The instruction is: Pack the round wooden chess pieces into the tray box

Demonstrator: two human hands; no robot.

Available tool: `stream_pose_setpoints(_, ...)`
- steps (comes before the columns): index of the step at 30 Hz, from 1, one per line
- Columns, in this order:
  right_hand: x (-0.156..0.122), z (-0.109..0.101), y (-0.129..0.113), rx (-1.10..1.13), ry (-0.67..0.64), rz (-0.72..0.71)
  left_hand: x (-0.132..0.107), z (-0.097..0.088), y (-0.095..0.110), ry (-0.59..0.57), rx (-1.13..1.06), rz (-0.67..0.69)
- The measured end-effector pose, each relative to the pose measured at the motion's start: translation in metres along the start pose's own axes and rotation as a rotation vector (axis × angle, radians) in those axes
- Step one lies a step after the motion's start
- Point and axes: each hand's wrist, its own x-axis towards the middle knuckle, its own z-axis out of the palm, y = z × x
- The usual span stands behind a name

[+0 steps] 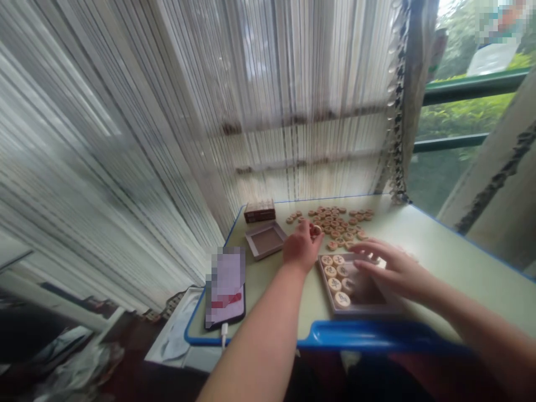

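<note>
Many round wooden xiangqi pieces (335, 220) lie loose toward the table's far side. At their near edge, my left hand (300, 248) is closed, with a xiangqi piece (317, 229) showing between thumb and fingers. Close to me is a shallow open box (368, 298), with several pieces (334, 285) face up along its left side. My right hand (389, 265) hovers above the box's right part, thumb and fingers apart. A pale blurred spot shows behind its fingers; I cannot make out what it is.
An open box lid (265, 240) lies left of my left hand, with a small dark red box (259, 211) behind it. A phone (226, 287) with a white cable (224, 334) rests at the table's left edge. String curtains hang beyond the table (452, 257).
</note>
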Motion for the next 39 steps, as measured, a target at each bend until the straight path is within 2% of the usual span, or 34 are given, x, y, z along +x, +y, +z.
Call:
stream_pose_setpoints(4, 0.040, 0.007, 0.006, 0.124, 0.010, 0.080, 0.002, 0.003, 0.002, -0.010, -0.042, 0.097)
stream_pose_setpoints(7, 0.051, 0.016, 0.007, 0.191, 0.051, 0.085, 0.000, 0.002, 0.006, -0.022, -0.039, 0.173)
stream_pose_setpoints(13, 0.038, 0.022, -0.002, 0.146, 0.090, 0.061, -0.004, -0.001, 0.014, -0.118, -0.028, 0.305)
stream_pose_setpoints(21, 0.038, 0.024, 0.005, 0.283, 0.189, 0.185, -0.004, 0.000, 0.012, -0.073, 0.039, 0.314)
stream_pose_setpoints(27, 0.036, 0.017, 0.005, 0.148, 0.163, 0.163, 0.000, 0.001, 0.007, -0.043, 0.101, 0.236)
stream_pose_setpoints(33, 0.038, 0.010, 0.006, 0.150, 0.175, 0.151, 0.004, 0.001, 0.003, 0.034, 0.090, 0.224)
stream_pose_setpoints(36, 0.026, 0.001, 0.000, 0.218, 0.110, 0.124, 0.007, 0.001, 0.001, 0.045, 0.082, 0.212)
stream_pose_setpoints(39, 0.001, -0.009, -0.011, 0.193, 0.038, 0.049, 0.009, 0.001, -0.002, 0.035, 0.068, 0.203)
